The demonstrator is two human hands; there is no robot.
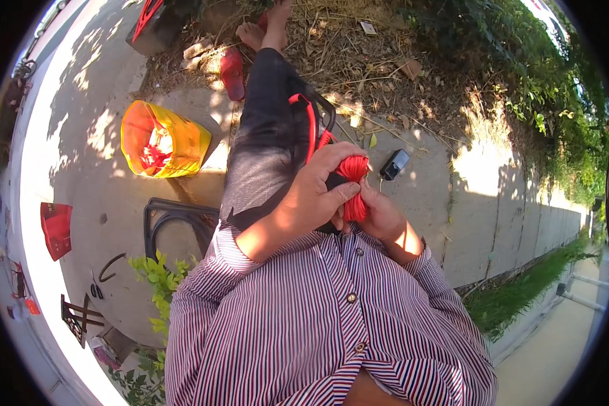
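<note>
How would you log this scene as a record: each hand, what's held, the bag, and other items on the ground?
Left hand: fingers and thumb around the red strand bundle; hand
Right hand: gripping the bundle's right side; hand
Bundle material: yarn or cord, cannot tell
Bag: yellow bag, open, red material inside, left of the legs
Footwear: red slipper near the bare feet
Device: small dark device, right of the hands
Tool: scissors, far left

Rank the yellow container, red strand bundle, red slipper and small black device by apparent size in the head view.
Largest to smallest:
1. yellow container
2. red strand bundle, partly covered; it looks nearer the camera, which may enlarge it
3. red slipper
4. small black device
</note>
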